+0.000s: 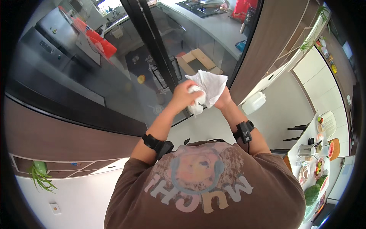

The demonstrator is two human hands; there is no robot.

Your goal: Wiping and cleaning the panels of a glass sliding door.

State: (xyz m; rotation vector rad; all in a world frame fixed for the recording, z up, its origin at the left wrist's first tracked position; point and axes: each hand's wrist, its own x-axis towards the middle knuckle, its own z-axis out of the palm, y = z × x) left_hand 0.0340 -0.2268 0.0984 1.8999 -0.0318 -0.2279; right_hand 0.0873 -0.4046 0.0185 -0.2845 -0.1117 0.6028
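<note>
My left hand (183, 97) grips a crumpled white wipe or tissue (197, 100), its fingers curled around the wad. Beside it a thin white sheet (210, 84) of similar material spreads out, with a pointed upper corner. My right hand (224, 98) supports this sheet from behind at its right edge, and its fingers are mostly hidden. Whether the wad and the sheet are one piece I cannot tell. Both hands are in front of a black-framed glass sliding door (168, 57), apparently not touching the glass.
Through the glass show a counter (197, 23) with a gas hob (201, 11), a cardboard piece (200, 57) on the floor and a steel refrigerator (54, 31). A white plastic container (254, 103) stands right of my arm. Farther right, a table (294, 151) carries food and a watermelon (312, 194).
</note>
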